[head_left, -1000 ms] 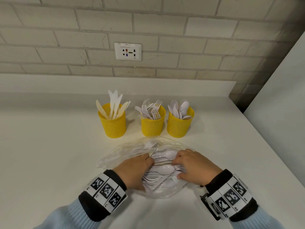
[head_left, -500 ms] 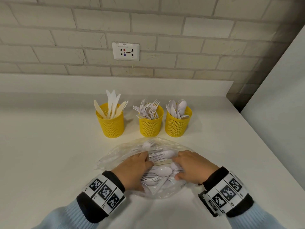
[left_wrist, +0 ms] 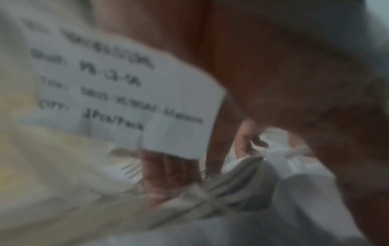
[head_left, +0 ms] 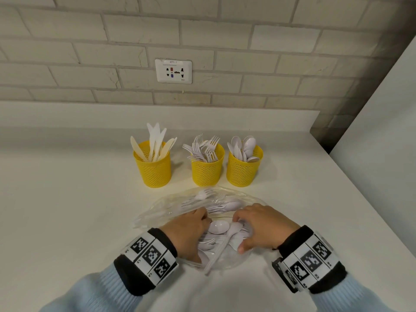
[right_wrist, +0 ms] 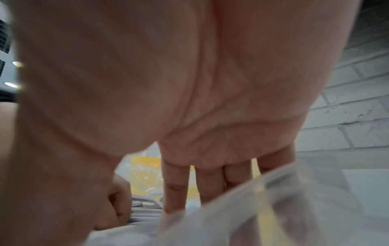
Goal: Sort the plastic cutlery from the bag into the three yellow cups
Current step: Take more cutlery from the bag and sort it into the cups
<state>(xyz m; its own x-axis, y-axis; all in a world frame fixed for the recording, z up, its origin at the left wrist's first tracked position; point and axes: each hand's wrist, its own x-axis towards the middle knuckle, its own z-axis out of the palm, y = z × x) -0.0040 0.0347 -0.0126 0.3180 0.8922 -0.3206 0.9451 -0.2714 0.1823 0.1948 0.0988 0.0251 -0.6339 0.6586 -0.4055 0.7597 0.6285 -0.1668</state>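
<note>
Three yellow mesh cups stand in a row: the knife cup point(head_left: 154, 170), the fork cup point(head_left: 207, 171) and the spoon cup point(head_left: 244, 171). In front of them lies the clear plastic bag point(head_left: 171, 208) with white forks and spoons in it. A loose spoon point(head_left: 218, 227) lies between my hands. My left hand point(head_left: 191, 230) reaches down into the pile, its fingertips point(left_wrist: 168, 176) among forks point(left_wrist: 212, 189); blur hides its grip. My right hand point(head_left: 261, 226) rests on the cutlery, its fingers point(right_wrist: 175, 184) straight and pointing down, its thumb apart.
The white counter point(head_left: 67, 199) runs to a brick wall with a socket plate point(head_left: 173, 71). Its right edge point(head_left: 360, 199) drops off beside a white panel. A printed label point(left_wrist: 126, 93) sits on the bag near my left hand.
Both hands stay in the bag and shift slightly over the pile. The cups have not moved.
</note>
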